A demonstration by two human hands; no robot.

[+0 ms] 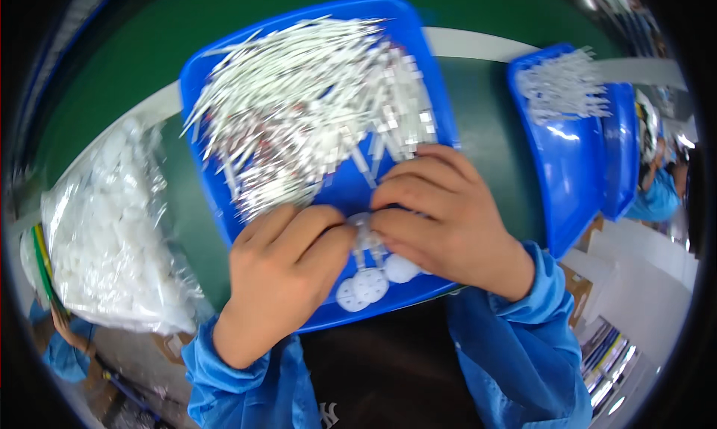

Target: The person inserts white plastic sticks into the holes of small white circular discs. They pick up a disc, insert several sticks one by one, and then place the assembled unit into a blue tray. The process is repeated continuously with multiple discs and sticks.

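Observation:
My left hand (287, 261) and my right hand (452, 220) meet low over the front part of a large blue tray (213, 201). Their fingers are curled in a pinch around a small translucent plastic piece (364, 235); part of it is hidden by the fingertips. Just below it, near the tray's front rim, are round white discs with small holes (368, 285), with short pale stems running up toward my fingers. Another white disc (401, 269) is under my right hand. Thin white sticks with shiny ends (299, 78) fill the tray's far part, blurred.
At the left lies a clear plastic bag (112, 235) full of white pieces. To the right, another blue tray (564, 167) holds white parts (564, 85) at its far end, with one more blue tray (620, 152) beside it. Other people in blue sleeves (657, 193) are at both sides.

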